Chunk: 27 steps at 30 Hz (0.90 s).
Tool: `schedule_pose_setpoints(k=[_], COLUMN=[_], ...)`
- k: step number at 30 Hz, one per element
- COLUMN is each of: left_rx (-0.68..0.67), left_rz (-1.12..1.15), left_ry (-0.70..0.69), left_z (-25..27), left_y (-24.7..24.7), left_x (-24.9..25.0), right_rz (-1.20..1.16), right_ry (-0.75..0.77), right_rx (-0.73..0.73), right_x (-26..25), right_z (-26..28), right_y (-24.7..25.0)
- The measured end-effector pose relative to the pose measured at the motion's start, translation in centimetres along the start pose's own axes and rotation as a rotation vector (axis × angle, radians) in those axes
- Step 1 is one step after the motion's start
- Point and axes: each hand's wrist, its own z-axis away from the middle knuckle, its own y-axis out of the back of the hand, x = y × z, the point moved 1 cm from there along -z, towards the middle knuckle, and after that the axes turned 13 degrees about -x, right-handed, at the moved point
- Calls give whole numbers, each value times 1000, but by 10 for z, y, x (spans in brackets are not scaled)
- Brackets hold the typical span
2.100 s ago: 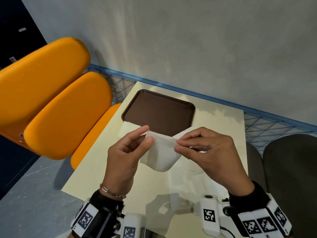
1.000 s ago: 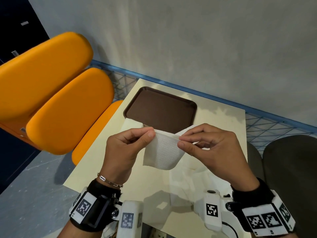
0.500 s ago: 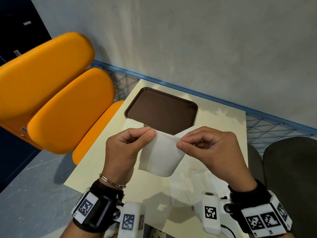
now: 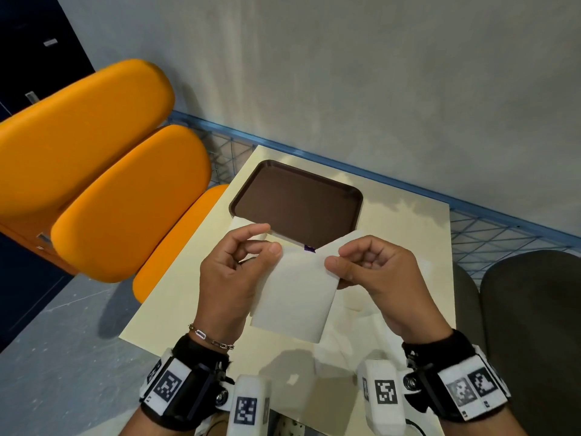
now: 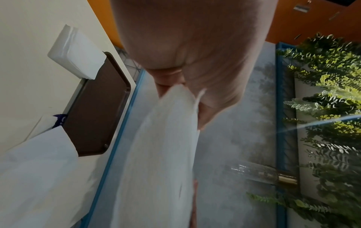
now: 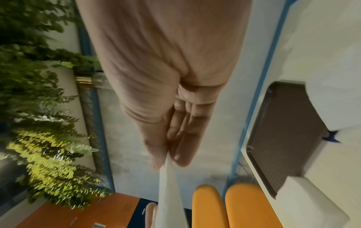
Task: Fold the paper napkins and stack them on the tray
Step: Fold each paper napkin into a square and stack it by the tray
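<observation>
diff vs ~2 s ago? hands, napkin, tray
Little moved. The napkin was bowed with a rounded bottom; now it hangs flatter and squarer. Left hand and right hand keep pinching its top corners above the table; nothing released. The tray stays empty, and the napkin stack at its corner is untouched.

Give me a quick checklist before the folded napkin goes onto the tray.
1. Left hand pinches the napkin: ok.
2. Right hand pinches its other top corner: ok.
3. Napkin lifted off the table: ok.
4. Tray holds nothing: ok.
5. Edges of the fold aligned: cannot tell.
6. Napkin stack overlaps the tray's near corner: not ok.
</observation>
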Motion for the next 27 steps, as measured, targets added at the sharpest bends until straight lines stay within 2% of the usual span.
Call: schedule_pose_setpoints(k=[4,7,14,16,20,24,27], left_rx=[8,16,66,83,132,194,204], left_rz=[-87,-150,-192,-188,-167,-231,-328], left_ry=[-27,-30,-19,-3,-15,-16,-11], left_z=[1,-1,-5,-7,-15,-28,-34], left_y=[3,9,23,25,35,51,55], left_x=[-6,-12,-27,-32,-37,-49,-56], right_rz=[-120,-87,-20,-56,-49,45,22], right_ry=[-144,-200,-215,-220,-307,-348,-360], right_rx=[-79,-154,-31,-49,-194,-157,-168], right_x=[17,29,40,42,53,63,68], right_z=[-1,0,-9,-13,-20,-32,-43], right_y=[-9,-17,-27,-32,-42,-51,-56])
